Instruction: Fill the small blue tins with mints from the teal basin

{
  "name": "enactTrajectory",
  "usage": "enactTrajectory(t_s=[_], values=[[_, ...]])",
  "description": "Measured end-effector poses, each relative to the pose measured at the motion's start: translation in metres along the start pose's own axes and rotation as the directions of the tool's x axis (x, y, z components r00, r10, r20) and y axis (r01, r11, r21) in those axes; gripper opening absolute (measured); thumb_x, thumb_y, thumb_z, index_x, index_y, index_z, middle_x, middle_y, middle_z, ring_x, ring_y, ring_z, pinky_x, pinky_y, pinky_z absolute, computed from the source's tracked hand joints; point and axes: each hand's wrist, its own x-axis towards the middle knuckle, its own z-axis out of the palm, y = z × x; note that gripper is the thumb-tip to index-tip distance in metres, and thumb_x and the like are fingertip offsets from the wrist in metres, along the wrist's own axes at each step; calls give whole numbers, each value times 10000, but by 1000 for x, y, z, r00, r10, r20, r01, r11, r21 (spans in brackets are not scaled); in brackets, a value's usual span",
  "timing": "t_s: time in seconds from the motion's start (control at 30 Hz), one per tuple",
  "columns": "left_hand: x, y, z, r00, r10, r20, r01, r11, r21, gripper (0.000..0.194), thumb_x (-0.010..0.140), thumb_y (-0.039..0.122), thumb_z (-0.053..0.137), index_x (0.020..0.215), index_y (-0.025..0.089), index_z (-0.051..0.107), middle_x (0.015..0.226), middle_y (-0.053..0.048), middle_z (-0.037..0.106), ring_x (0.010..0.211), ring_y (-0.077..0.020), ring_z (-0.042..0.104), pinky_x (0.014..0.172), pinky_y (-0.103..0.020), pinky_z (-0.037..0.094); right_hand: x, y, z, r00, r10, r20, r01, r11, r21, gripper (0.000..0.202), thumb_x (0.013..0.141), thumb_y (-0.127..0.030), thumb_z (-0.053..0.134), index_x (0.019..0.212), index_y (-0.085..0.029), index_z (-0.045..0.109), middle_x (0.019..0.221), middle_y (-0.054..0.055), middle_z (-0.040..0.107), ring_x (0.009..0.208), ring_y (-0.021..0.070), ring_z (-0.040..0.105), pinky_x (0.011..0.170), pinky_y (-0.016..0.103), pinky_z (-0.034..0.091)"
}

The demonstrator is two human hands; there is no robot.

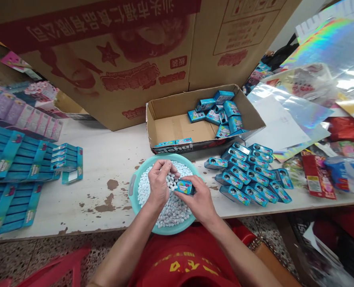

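A round turquoise basin (132, 199) full of small pale candies (172, 215) sits at the table's front edge. Over it, my left hand (160, 185) is cupped around several white candies (171, 181). My right hand (199, 197) grips a small blue box (183, 187) between thumb and fingers, its left end against the candies in my left hand. To the right of the basin stand several blue boxes (238, 171) in tight rows, with round openings at their ends. Behind, an open cardboard tray (179, 124) holds more blue boxes (232, 109), piled at its right.
A large cardboard carton (120, 59) rises behind the tray. Stacks of blue packs (12, 159) and purple boxes (30, 115) stand at the left. Shiny film sheets (323, 52) and colourful packets (317, 171) cover the right side. A red stool (63, 267) is at lower left.
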Motion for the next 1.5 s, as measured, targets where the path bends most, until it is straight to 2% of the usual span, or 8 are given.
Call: enactTrajectory(t_s=[0.33,0.63,0.8,0.87,0.97,1.07,1.13,1.5], values=[[-5,-1,1,993,108,46,-111,990,84,190,792,323,630,717,164,560,614,20,577,532,-92,540,547,-216,447,1,0,3,1000,18,-1,-18,999,49,328,683,-216,769,972,-236,615,951,18,643,911,210,586,807,349,452],[-11,2,6,996,40,76,-43,998,40,209,774,364,623,723,169,571,663,5,577,554,-110,562,558,-239,475,1,-1,3,999,35,6,-35,996,76,301,707,-232,749,980,-232,621,953,37,644,916,219,587,814,369,467],[11,-7,-22,994,112,0,-108,965,240,251,818,415,544,725,183,565,678,-8,564,603,-137,553,608,-273,479,-6,8,-8,1000,-4,-21,6,996,93,299,727,-300,739,993,-240,617,982,51,646,949,228,595,840,387,478],[29,-23,-46,988,147,55,-154,830,536,262,827,433,520,758,193,599,775,-45,608,769,-193,578,745,-336,484,-10,15,-14,998,-10,-60,15,996,88,295,728,-322,738,985,-237,622,981,57,647,944,230,601,839,389,485],[49,-56,-73,977,26,211,-204,398,894,258,820,409,538,925,197,643,1058,-105,624,1081,-272,502,978,-415,365,-11,23,-19,997,3,-78,4,996,88,291,721,-324,744,971,-230,630,955,54,644,908,223,610,807,376,500],[53,-83,-74,968,-164,189,-174,98,980,363,863,436,461,1096,195,601,1171,-129,585,1136,-306,467,980,-457,335,-9,25,-20,996,-4,-86,14,994,112,314,712,-312,754,989,-231,631,961,47,640,915,211,607,819,361,500],[50,-92,-66,965,-209,159,-157,27,987,407,849,475,463,1100,182,593,1129,-153,595,1098,-338,487,927,-480,358,-6,24,-19,995,-5,-100,18,991,132,310,710,-312,754,985,-230,636,955,42,640,907,203,609,815,350,503],[43,-75,-62,970,-230,71,88,612,786,257,751,440,567,687,192,549,651,1,580,634,-163,567,592,-258,432,-1,27,-17,990,94,-103,-81,989,120,296,691,-330,753,940,-216,641,913,43,650,856,205,621,766,344,517]])
